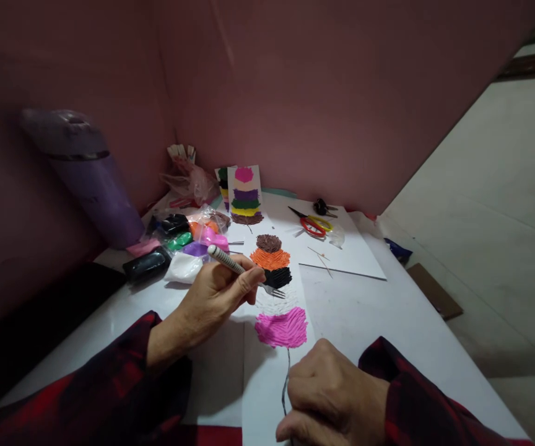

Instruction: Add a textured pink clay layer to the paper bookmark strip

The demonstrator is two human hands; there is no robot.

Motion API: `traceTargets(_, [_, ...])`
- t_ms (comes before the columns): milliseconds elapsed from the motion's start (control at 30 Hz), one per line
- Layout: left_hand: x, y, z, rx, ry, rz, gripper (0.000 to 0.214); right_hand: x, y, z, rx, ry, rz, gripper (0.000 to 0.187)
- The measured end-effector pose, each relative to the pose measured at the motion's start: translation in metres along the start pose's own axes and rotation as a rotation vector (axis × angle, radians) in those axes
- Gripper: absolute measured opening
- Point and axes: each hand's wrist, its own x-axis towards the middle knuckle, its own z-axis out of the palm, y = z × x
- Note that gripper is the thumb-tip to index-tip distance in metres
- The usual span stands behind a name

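My left hand (212,298) is closed around the patterned handle of a small fork (230,261). The fork's tines lie over the white ridged clay band (274,302), just below the black clay band (280,277). Above these on the long white paper (262,378) are an orange band (270,259) and a brown one (268,243). A pink clay band (282,327) lies lowest, with a dark drawn line running down from it. My right hand (330,393) rests curled on the lower part of the paper, its palm side hidden; nothing shows in its fingers.
Bags of coloured clay (193,238) lie at the left near a purple bottle (95,179). A finished striped card (246,195) leans at the back wall. Scissors (313,224) and thin sticks (323,260) lie on a white board (355,257) at the right.
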Motion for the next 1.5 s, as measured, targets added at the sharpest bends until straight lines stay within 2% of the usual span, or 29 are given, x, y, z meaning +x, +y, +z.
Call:
traceTargets(167, [0.000, -0.003, -0.001, 0.029, -0.024, 0.033, 0.034, 0.000, 0.000, 0.001, -0.016, -0.001, -0.002, 0.058])
traceTargets(300, [0.000, -0.005, -0.002, -0.071, -0.071, 0.003, 0.039, -0.001, 0.000, 0.000, -0.035, -0.029, -0.003, 0.060])
traceTargets(433, [0.000, -0.003, 0.000, -0.055, -0.029, 0.006, 0.038, -0.001, 0.001, 0.000, -0.003, 0.011, -0.009, 0.061])
traceTargets(633, [0.000, 0.000, 0.002, -0.049, -0.009, -0.022, 0.041, -0.002, 0.001, 0.001, -0.027, -0.015, 0.000, 0.063])
traceTargets(933, [-0.002, 0.006, 0.000, 0.171, -0.014, 0.065, 0.052, -0.001, -0.001, -0.001, -0.027, -0.044, -0.017, 0.055])
traceTargets(1067, [-0.001, 0.004, -0.001, 0.197, 0.016, 0.080, 0.053, 0.000, -0.001, -0.001, -0.040, 0.016, 0.000, 0.062])
traceTargets(1233, [-0.003, 0.004, 0.001, 0.221, -0.010, 0.059, 0.053, -0.002, 0.000, 0.000, -0.071, -0.012, -0.004, 0.056])
traceTargets(1367, [-0.004, -0.005, 0.003, 0.141, 0.055, 0.050, 0.052, -0.004, 0.000, -0.001, -0.067, -0.028, 0.002, 0.055])
traceTargets(1500, [-0.002, -0.017, 0.005, -0.008, 0.142, 0.021, 0.050, -0.003, -0.001, -0.002, -0.030, 0.009, -0.003, 0.053])
